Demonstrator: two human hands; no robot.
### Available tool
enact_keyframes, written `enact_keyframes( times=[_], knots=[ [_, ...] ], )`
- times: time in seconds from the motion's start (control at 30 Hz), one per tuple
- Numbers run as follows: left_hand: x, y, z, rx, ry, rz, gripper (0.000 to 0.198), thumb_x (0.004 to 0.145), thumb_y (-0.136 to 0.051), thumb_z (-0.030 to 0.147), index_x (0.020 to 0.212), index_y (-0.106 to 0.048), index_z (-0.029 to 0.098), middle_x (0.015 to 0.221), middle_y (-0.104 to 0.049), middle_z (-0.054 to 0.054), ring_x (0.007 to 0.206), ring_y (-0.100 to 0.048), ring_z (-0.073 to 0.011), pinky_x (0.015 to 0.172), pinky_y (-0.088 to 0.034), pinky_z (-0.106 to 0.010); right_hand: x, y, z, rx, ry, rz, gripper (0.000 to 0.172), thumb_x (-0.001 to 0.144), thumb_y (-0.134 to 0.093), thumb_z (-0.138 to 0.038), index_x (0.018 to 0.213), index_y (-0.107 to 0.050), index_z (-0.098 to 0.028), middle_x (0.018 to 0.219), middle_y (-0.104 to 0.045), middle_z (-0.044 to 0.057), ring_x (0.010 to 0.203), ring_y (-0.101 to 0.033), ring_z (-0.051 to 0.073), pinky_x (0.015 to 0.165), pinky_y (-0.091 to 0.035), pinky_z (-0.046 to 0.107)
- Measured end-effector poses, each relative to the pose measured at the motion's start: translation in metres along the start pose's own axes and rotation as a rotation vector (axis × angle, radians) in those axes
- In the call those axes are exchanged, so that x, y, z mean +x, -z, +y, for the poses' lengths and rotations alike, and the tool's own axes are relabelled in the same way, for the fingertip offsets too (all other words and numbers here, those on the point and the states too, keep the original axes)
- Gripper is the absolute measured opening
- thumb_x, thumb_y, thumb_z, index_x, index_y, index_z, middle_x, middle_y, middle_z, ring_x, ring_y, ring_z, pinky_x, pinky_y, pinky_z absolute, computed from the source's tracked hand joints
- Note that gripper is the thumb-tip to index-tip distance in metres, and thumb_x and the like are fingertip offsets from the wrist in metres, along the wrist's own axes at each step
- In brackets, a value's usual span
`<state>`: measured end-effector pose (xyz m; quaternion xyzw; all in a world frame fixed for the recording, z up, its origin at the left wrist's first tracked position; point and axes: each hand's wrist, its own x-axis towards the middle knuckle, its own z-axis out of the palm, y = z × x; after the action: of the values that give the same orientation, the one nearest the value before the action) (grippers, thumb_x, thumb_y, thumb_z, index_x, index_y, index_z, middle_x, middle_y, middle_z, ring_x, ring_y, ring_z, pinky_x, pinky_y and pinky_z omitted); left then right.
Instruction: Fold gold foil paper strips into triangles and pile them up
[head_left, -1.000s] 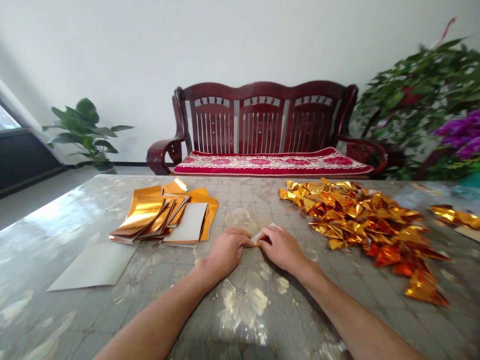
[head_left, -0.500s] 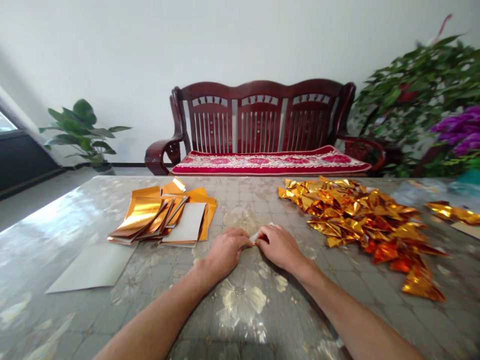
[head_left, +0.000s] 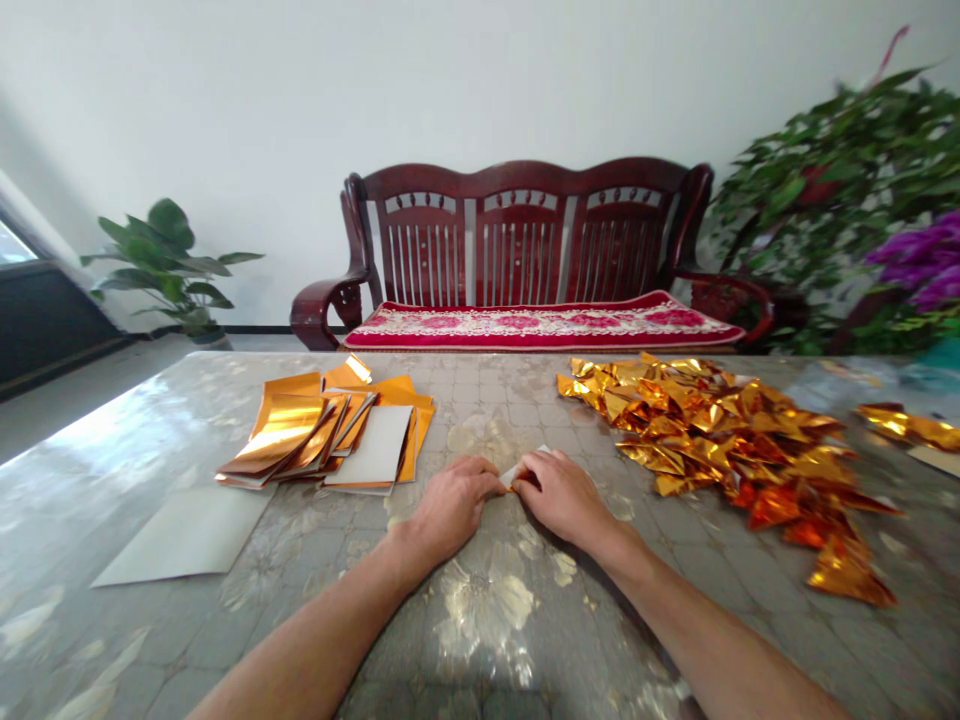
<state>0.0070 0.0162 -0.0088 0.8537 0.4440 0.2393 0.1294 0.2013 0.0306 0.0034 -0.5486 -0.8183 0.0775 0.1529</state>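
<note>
Between my two hands, low on the tabletop, is a small sheet of foil paper (head_left: 508,476), its pale side up and a bit of gold showing at the near edge. My left hand (head_left: 460,500) pinches its left end with the fingers closed. My right hand (head_left: 559,492) is curled over the right end, thumb and forefinger pressed together on it. Most of the sheet is hidden under the fingers. Left of my hands lies a loose stack of gold foil paper sheets (head_left: 292,430), some with the pale side up. To the right spreads a heap of folded gold foil pieces (head_left: 697,430).
A single pale sheet (head_left: 184,535) lies flat at the left of the patterned table (head_left: 480,625). Clear plastic (head_left: 836,385) and another gold piece (head_left: 911,425) sit at the far right. Behind the table stand a wooden bench (head_left: 517,240) and potted plants (head_left: 169,265).
Almost nothing differs. Both hands stay at the same place on the foil paper, with only a slight shift of the right fingers; the stack and heap lie as before.
</note>
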Motion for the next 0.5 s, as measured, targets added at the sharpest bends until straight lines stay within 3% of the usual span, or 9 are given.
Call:
enact_keyframes(
  times=[0.5],
  knots=[
    [-0.0024, 0.0, 0.0028, 0.051, -0.001, -0.014, 0.029, 0.09, -0.049, 0.01, 0.1, -0.073, 0.024, 0.109, -0.067, -0.002, 0.102, -0.06, -0.0166, 0.092, -0.048, -0.027, -0.0001, -0.0006, 0.0008, 0.013, 0.005, 0.004, 0.009, 0.087, -0.058, -0.024, 0.081, -0.063, -0.022, 0.087, -0.068, 0.001, 0.086, -0.055, 0.017, 0.072, -0.033, 0.027]
  ],
)
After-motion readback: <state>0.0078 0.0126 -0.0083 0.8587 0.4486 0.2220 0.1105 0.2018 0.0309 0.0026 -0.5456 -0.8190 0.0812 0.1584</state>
